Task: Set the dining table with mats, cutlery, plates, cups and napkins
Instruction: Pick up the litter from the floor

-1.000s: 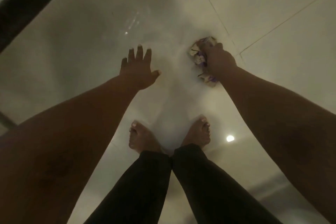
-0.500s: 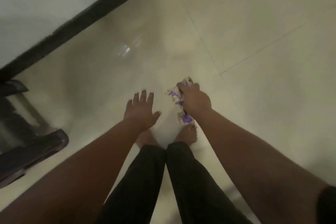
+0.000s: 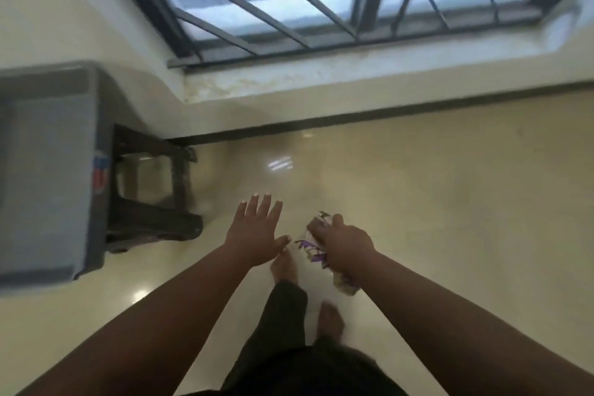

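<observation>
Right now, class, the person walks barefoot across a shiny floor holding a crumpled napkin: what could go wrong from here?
1. The floor is glossy and the feet are bare, so a slip is possible.
2. The dark stand under the grey box sits close on the left; a foot might catch it.
3. The right hand bunches the napkin, so it may reach the table creased. The left hand is free.
</observation>
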